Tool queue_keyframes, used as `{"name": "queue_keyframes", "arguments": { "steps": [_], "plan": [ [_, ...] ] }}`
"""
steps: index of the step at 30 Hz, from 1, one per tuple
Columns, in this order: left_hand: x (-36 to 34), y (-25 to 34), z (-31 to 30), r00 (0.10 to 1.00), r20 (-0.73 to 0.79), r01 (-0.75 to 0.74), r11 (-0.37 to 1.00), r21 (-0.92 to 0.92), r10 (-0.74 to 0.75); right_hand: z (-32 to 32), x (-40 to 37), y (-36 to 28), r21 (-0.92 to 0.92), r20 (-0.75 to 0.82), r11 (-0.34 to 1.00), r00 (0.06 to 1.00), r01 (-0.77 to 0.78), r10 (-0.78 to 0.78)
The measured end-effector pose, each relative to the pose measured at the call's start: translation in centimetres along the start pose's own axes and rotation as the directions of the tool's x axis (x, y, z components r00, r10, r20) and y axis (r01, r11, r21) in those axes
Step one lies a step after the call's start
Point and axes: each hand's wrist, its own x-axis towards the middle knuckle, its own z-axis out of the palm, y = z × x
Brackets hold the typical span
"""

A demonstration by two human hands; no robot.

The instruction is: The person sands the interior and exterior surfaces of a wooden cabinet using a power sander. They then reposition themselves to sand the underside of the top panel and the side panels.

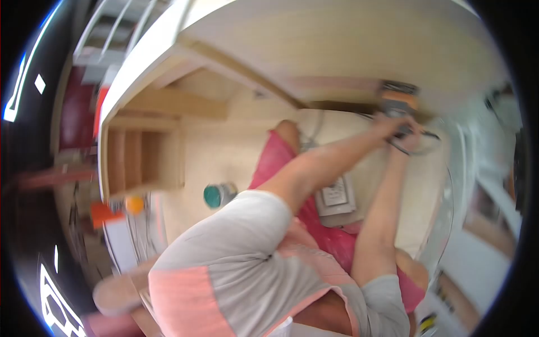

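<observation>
An orange-and-black power tool (400, 100) is at the upper right, its dark end against the pale wooden panel (348, 50). My left hand (387, 124), reached across from the left, is closed on the tool's body. Just below it, my right hand (412, 139) is closed around its rear part, where a dark cord or strap loops out. Motion blur hides the finger detail and the tool's exact kind. My legs in red shorts are folded beneath my arms on the light wooden board.
A can with a green top (216, 195) stands left of my knee. Between my arms lies a pale box with a printed label (335, 194). Wooden compartments (143, 157) are at the left, orange objects (106, 214) below them. A grey cable (317, 126) runs near my knee.
</observation>
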Motion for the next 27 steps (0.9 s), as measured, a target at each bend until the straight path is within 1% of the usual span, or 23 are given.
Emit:
{"name": "queue_keyframes", "arguments": {
  "steps": [1, 2, 3, 4, 5, 6, 7, 9, 10, 11, 12, 13, 14, 16, 17, 18, 19, 21, 23, 24, 25, 26, 27],
  "plan": [
    [1.3, -0.5, 0.1, 0.993, 0.114, 0.067, 0.968, -0.241, -0.040, 1.2, -0.9, -0.4, -0.002, 0.056, 1.000, 0.998, -0.008, 0.008],
    [-2.8, 3.8, -1.6, 0.989, 0.090, 0.137, 0.961, -0.239, -0.119, 2.2, -1.2, -0.1, -0.053, 0.031, 0.999, 0.999, -0.010, 0.012],
    [-3.0, 4.0, -3.4, 0.992, 0.041, 0.123, 0.955, -0.270, -0.117, 3.5, -1.2, 0.6, -0.105, 0.005, 0.994, 1.000, 0.004, -0.003],
    [-2.9, 4.1, -4.6, 0.995, 0.067, 0.095, 0.949, -0.300, -0.078, 5.1, -1.6, 2.0, -0.126, 0.019, 0.992, 0.999, -0.031, 0.034],
    [-3.7, 3.9, -4.3, 0.994, 0.107, 0.065, 0.945, -0.321, -0.032, 5.9, -3.3, 2.1, -0.155, -0.019, 0.988, 1.000, 0.001, -0.004],
    [-5.1, 4.7, -5.2, 0.992, 0.118, 0.079, 0.945, -0.319, -0.043, 7.6, -5.2, 2.0, -0.186, -0.052, 0.982, 0.998, 0.035, -0.046],
    [-5.4, 5.0, -5.8, 0.994, 0.099, 0.070, 0.937, -0.342, -0.039, 9.6, -7.1, 2.3, -0.205, -0.038, 0.978, 0.999, 0.019, -0.027],
    [-6.9, 6.1, -6.8, 0.999, 0.047, 0.037, 0.963, -0.266, -0.026, 13.9, -11.4, 2.5, -0.253, -0.262, 0.965, 0.965, -0.070, 0.001],
    [-7.5, 6.3, -6.6, 0.999, 0.000, 0.031, 0.956, -0.293, -0.033, 13.1, -10.9, 2.4, -0.295, -0.167, 0.954, 0.986, -0.053, 0.003],
    [-6.9, 5.7, -6.5, 0.996, -0.067, 0.044, 0.974, -0.222, -0.060, 12.9, -10.8, 2.8, -0.315, -0.165, 0.944, 0.985, -0.098, 0.047],
    [-7.6, 6.3, -7.5, 0.991, -0.113, 0.050, 0.987, -0.151, -0.067, 14.2, -12.5, 3.4, -0.306, -0.130, 0.935, 0.981, -0.179, 0.145],
    [-7.4, 6.1, -8.4, 0.991, -0.121, 0.043, 0.988, -0.151, -0.062, 14.6, -12.9, 3.7, -0.297, -0.107, 0.921, 0.967, -0.254, 0.232],
    [-7.6, 6.0, -9.3, 0.993, -0.109, 0.032, 0.989, -0.143, -0.048, 14.2, -12.7, 4.2, -0.298, -0.083, 0.902, 0.950, -0.312, 0.301],
    [-7.3, 5.3, -9.9, 0.994, 0.096, 0.091, 0.909, -0.407, -0.056, 12.5, -11.4, 5.1, -0.229, -0.081, 0.901, 0.930, -0.369, 0.360],
    [-5.5, 3.8, -9.2, 0.996, 0.082, 0.064, 0.931, -0.360, -0.037, 12.0, -10.5, 5.1, -0.152, -0.089, 0.915, 0.928, -0.372, 0.363],
    [-3.7, 3.1, -8.4, 0.998, 0.065, 0.029, 0.952, -0.305, -0.010, 10.3, -8.5, 5.2, -0.136, -0.042, 0.946, 0.955, -0.295, 0.292],
    [-3.4, 3.5, -8.6, 0.994, 0.102, 0.074, 0.955, -0.287, -0.047, 9.5, -7.4, 6.0, -0.118, -0.005, 0.968, 0.974, -0.224, 0.225],
    [-3.8, 4.2, -8.5, 0.975, 0.197, 0.145, 0.959, -0.242, -0.098, 9.4, -7.0, 5.7, -0.082, -0.055, 0.988, 0.990, -0.133, 0.129],
    [-3.7, 4.5, -6.3, 0.972, 0.140, 0.208, 0.968, -0.139, -0.189, 8.1, -5.7, 4.6, -0.012, -0.128, 0.996, 0.988, -0.084, 0.081],
    [-2.5, 4.0, -5.2, 0.962, 0.174, 0.225, 0.972, -0.073, -0.210, 7.7, -4.8, 3.2, 0.033, -0.045, 0.991, 0.990, -0.131, 0.133],
    [-0.9, 3.0, -4.0, 0.961, 0.240, 0.173, 0.975, -0.138, -0.136, 6.9, -4.1, 1.6, 0.065, 0.030, 0.984, 0.986, -0.165, 0.163],
    [0.2, 1.6, -1.8, 0.948, 0.310, 0.145, 0.965, -0.217, -0.073, 6.0, -3.3, 0.4, 0.086, -0.041, 0.993, 0.996, -0.079, 0.082],
    [0.0, 2.0, -0.4, 0.937, 0.317, 0.200, 0.970, -0.141, -0.148, 5.6, -2.4, -0.1, 0.079, -0.117, 0.997, 0.993, 0.009, 0.000]
  ]
}}
